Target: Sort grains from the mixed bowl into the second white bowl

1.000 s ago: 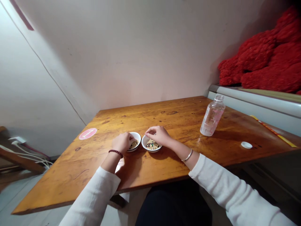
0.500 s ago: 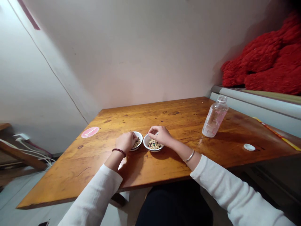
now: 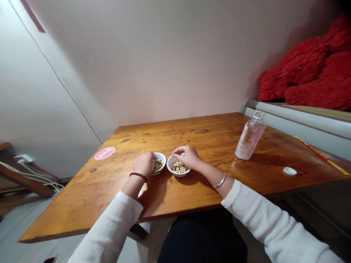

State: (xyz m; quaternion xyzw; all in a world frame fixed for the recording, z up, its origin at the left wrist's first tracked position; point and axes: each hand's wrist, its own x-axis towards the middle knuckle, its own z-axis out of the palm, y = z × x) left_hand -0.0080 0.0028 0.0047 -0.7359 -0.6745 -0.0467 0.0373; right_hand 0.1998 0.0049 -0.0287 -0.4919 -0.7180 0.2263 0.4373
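Two small white bowls stand side by side on the wooden table. The left bowl (image 3: pixel 163 159) holds pale beads mixed with dark ones, partly covered by my left hand (image 3: pixel 144 163). That hand is closed at the bowl's left rim, its fingertips mostly hidden. In the right bowl (image 3: pixel 169 167) lie similar pale beads (image 3: pixel 180 167), with several dark ones and a green one among them. My right hand (image 3: pixel 187 157) hovers over its far side, thumb and forefinger pinched together near the rim. Anything between those fingertips is too small to make out.
A clear plastic bottle (image 3: pixel 250 137) stands uncapped on the right, with a white cap (image 3: pixel 290 171) lying nearer the edge. A pink round sticker (image 3: pixel 104 153) is at the table's left. A yellow-red strip (image 3: pixel 323 156) lies along the right edge. Behind the table (image 3: pixel 153 133) rises a wall.
My left hand has drawn back slightly leftward from inside the left bowl to its rim, uncovering more beads. The right hand has barely moved, its fingertips shifting slightly.
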